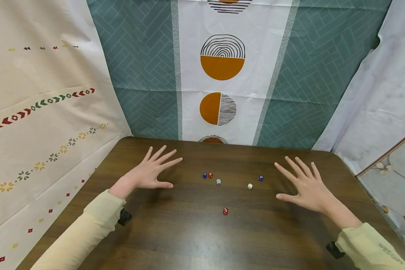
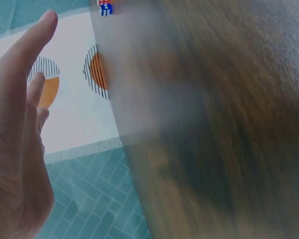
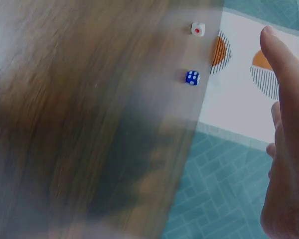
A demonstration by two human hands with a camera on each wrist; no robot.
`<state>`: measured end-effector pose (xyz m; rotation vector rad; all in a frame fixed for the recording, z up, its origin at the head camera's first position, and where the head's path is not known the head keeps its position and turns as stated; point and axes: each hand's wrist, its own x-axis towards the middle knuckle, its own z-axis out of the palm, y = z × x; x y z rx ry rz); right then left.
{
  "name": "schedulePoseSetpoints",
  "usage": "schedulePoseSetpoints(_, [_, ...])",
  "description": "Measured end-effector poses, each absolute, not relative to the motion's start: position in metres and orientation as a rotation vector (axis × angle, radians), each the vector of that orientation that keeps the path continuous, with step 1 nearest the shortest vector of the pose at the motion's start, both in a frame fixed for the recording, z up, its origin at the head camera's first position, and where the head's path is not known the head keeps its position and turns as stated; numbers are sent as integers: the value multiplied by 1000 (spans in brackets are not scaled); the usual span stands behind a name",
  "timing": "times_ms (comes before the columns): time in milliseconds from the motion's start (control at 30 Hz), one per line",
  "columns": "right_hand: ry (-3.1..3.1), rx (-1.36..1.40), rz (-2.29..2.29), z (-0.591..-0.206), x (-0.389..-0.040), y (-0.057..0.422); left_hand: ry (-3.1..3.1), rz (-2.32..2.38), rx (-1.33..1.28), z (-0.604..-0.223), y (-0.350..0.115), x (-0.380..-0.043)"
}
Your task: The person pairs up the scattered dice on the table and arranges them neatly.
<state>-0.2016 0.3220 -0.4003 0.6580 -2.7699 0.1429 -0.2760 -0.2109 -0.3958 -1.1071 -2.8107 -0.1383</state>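
Observation:
Several small dice lie scattered on the brown table. A blue die (image 1: 204, 175) and a red die (image 1: 210, 175) sit side by side, with a white die (image 1: 218, 182) just in front of them. Farther right are another white die (image 1: 250, 186) and a second blue die (image 1: 261, 178). One more red die (image 1: 225, 211) lies nearer the front. My left hand (image 1: 152, 172) hovers over the table left of the dice, fingers spread, holding nothing. On the other side my right hand (image 1: 305, 185) is likewise spread and holds nothing, nearest the second blue die (image 3: 192, 77).
The dark wooden table (image 1: 175, 236) has rounded far corners. Behind it hangs a teal and white patterned cloth (image 1: 145, 75). A cream cloth (image 1: 47, 123) borders the left side, and a pale floral cloth (image 1: 388, 112) the right. Dark bands circle both wrists.

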Motion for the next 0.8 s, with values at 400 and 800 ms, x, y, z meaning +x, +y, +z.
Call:
schedulePoseSetpoints(400, [-2745, 726, 201, -399, -200, 290, -2788, -191, -1147, -398, -188, -271])
schedulePoseSetpoints(800, [-2727, 768, 281, -404, -193, 252, -2750, -270, -1246, -409, -159, -259])
